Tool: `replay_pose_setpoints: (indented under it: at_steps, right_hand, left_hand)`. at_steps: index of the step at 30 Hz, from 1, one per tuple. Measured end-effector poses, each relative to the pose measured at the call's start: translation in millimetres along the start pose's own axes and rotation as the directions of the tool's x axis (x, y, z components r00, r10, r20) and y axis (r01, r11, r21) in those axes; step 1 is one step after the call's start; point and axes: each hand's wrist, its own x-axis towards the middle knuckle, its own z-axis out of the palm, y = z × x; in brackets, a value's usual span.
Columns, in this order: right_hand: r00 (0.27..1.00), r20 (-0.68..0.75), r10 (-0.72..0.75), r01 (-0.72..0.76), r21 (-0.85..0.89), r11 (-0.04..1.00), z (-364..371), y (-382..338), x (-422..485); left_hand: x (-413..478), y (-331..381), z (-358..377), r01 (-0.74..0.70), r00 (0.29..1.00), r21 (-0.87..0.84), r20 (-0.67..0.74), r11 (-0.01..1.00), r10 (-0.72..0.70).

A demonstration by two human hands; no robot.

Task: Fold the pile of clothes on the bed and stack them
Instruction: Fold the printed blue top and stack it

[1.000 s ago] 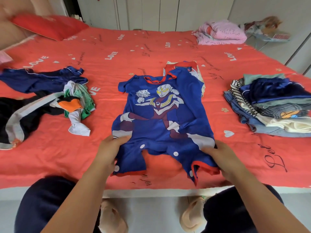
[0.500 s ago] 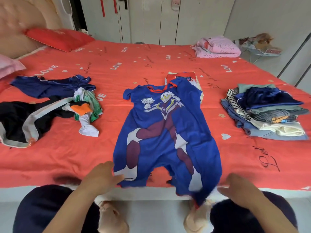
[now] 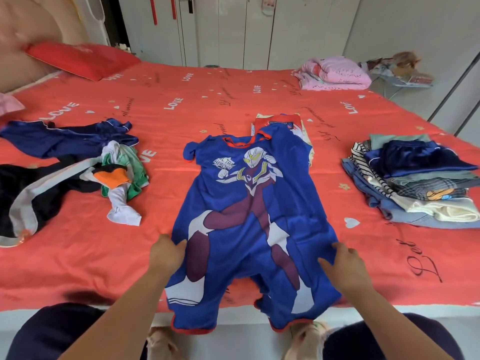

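On the bed (image 3: 207,100), left hand (image 3: 167,253) pinches, right hand (image 3: 344,265) presses romper (image 3: 241,203).

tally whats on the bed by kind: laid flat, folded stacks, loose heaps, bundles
romper laid flat: 1
folded stacks: 2 (right stack, small stack behind the romper)
loose heap: 1
pink bundle: 1
total: 5
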Motion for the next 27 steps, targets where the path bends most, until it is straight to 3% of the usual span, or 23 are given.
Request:
replay_pose_setpoints:
  at_steps: [3,11,15,20,23,27]
  right_hand:
    - [1.000,-0.002,0.014,-0.014,0.026,1.000,9.4,3.1,8.4]
    - [0.983,-0.142,-0.113,0.094,-0.131,0.987,2.9,4.5,13.2]
    - [0.980,-0.189,-0.064,0.090,0.136,0.987,-8.8,1.4,9.2]
    - [0.964,-0.219,0.152,-0.048,0.419,0.907,-34.1,31.5,-5.6]
    - [0.964,-0.168,0.206,-0.141,0.332,0.933,-38.8,59.7,-11.0]
    - [0.969,0.047,0.243,-0.238,-0.102,0.966,-30.6,72.9,3.5]
  left_hand:
    - [9.9,0.2,2.8,0.053,0.998,-0.102,0.026,0.993,-0.051]
    - [0.0,2.7,4.1,-0.002,0.999,-0.340,0.049,0.940,0.019]
    - [0.1,-2.8,-0.6,0.033,0.998,-0.457,0.054,0.889,-0.009]
    - [-0.5,-6.3,-2.2,0.070,0.995,-0.474,0.099,0.878,-0.026]
    - [-5.6,-7.3,0.9,0.010,0.999,-0.376,0.040,0.927,0.006]
    - [-6.5,-3.2,1.3,-0.028,0.999,-0.237,-0.025,0.971,0.023]
